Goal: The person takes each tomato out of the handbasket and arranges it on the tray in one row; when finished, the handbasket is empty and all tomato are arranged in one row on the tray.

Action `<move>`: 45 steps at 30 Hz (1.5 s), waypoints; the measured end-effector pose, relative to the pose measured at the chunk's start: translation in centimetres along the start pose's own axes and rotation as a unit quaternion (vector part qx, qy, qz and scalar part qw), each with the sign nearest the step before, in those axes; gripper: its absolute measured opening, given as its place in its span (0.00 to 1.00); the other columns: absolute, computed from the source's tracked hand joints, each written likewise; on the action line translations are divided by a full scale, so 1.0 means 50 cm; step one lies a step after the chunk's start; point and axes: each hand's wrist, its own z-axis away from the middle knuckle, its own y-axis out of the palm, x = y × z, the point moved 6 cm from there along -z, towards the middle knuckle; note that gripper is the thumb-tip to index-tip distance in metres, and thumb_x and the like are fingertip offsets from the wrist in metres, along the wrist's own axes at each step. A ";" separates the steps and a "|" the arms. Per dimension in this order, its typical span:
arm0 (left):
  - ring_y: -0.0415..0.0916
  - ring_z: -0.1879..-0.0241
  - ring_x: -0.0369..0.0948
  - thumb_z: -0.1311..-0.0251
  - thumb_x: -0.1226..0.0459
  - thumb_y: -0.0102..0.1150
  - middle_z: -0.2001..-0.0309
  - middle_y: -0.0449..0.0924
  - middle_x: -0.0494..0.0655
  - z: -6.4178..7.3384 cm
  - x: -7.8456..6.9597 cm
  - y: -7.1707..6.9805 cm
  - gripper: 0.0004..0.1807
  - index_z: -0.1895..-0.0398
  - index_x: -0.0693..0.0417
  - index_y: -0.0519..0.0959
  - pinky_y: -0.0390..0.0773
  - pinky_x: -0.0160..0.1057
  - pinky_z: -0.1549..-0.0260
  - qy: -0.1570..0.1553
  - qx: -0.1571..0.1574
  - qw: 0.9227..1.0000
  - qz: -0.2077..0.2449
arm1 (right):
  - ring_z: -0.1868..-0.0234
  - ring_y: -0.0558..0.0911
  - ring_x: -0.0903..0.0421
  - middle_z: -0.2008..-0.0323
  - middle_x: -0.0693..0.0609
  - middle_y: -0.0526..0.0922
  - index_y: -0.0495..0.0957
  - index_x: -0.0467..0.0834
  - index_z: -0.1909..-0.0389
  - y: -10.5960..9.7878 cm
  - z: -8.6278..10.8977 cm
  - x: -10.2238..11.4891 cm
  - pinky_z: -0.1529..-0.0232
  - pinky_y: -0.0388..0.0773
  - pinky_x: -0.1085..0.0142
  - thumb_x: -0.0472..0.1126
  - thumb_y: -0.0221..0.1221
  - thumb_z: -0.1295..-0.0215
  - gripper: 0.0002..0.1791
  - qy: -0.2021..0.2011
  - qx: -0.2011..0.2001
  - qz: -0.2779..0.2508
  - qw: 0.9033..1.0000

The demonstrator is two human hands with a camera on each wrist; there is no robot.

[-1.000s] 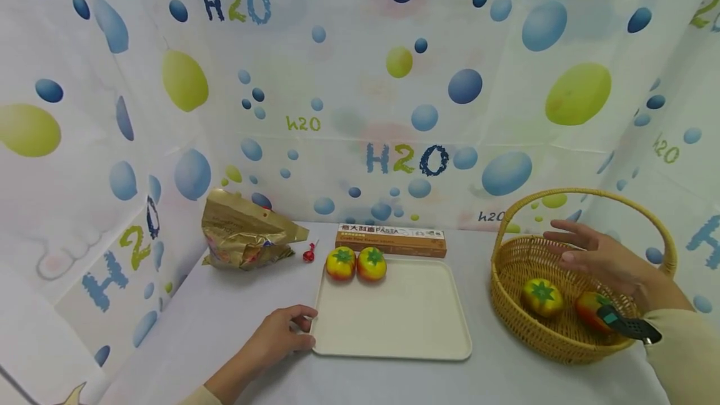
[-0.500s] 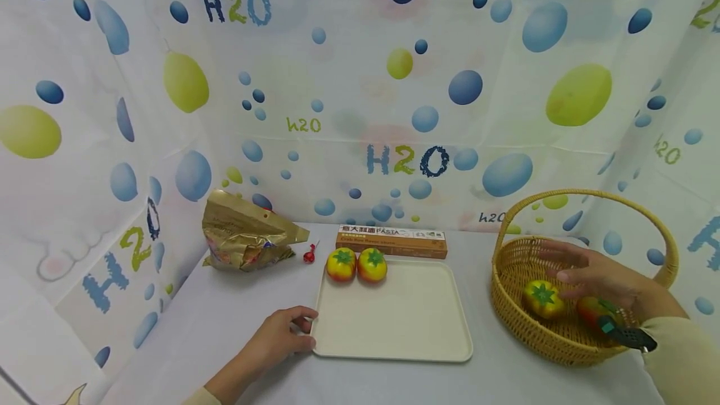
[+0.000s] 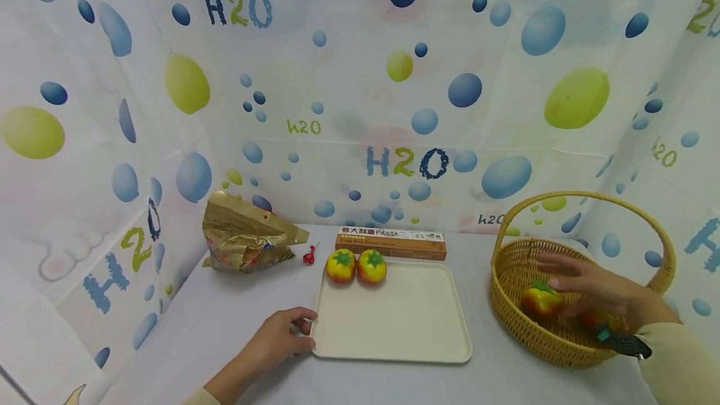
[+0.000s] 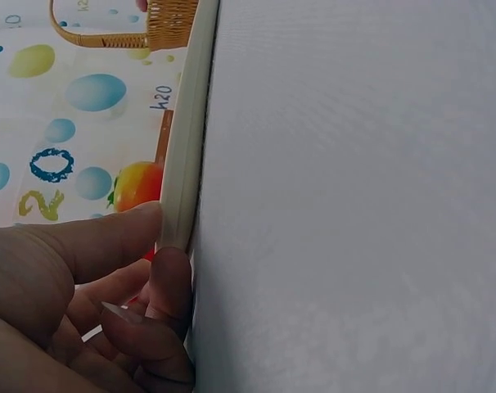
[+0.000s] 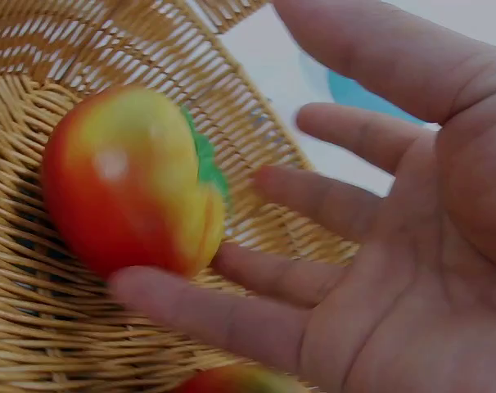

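Note:
My left hand [image 3: 279, 333] grips the left edge of the cream tray [image 3: 394, 324], thumb and index finger right at its rim [image 4: 182, 164]. Two red-and-yellow toy tomatoes [image 3: 372, 267] with green leafy tops sit in the tray's back left corner. On the right, my right hand [image 3: 599, 289] reaches into the wicker basket [image 3: 554, 342] with fingers spread. Its fingertips lie right at a toy tomato [image 5: 125, 184], which is tilted with its green top to one side. A second tomato [image 5: 240, 381] in the basket is mostly hidden beneath the hand.
A brown-and-white pasta box [image 3: 390, 243] lies behind the tray. At the back left stand a crumpled gold bag [image 3: 244, 236] and a red-wrapped lollipop [image 3: 309, 255]. The basket's tall handle [image 3: 585, 194] arches above my right hand. A patterned curtain [image 3: 349, 92] encloses the table.
My right hand has lowered into the basket toward the front tomato. That tomato has tipped, turning its green top toward the back. My left hand has stayed at the tray.

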 end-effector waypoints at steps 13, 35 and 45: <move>0.72 0.69 0.42 0.51 0.70 0.75 0.63 0.77 0.46 0.000 0.003 0.002 0.26 0.45 0.59 0.81 0.75 0.40 0.72 -0.013 0.006 1.000 -0.012 | 0.25 0.48 0.23 0.20 0.35 0.29 0.41 0.52 0.18 0.018 -0.014 -0.001 0.44 0.74 0.34 0.46 0.45 0.19 0.36 -0.009 -0.020 -0.009 1.000; 0.72 0.69 0.42 0.50 0.70 0.74 0.63 0.77 0.46 0.001 -0.002 0.000 0.25 0.46 0.59 0.81 0.75 0.41 0.72 -0.012 0.006 1.000 -0.014 | 0.26 0.57 0.31 0.20 0.33 0.31 0.32 0.43 0.18 0.000 -0.053 0.021 0.42 0.77 0.43 0.49 0.49 0.20 0.44 -0.027 -0.088 0.027 0.995; 0.72 0.68 0.42 0.49 0.69 0.75 0.62 0.78 0.45 -0.001 -0.002 -0.001 0.25 0.45 0.58 0.80 0.75 0.41 0.71 -0.011 0.004 1.000 -0.022 | 0.27 0.60 0.31 0.21 0.29 0.36 0.33 0.41 0.18 -0.021 -0.071 0.005 0.37 0.73 0.43 0.47 0.56 0.24 0.48 -0.020 -0.113 0.054 0.992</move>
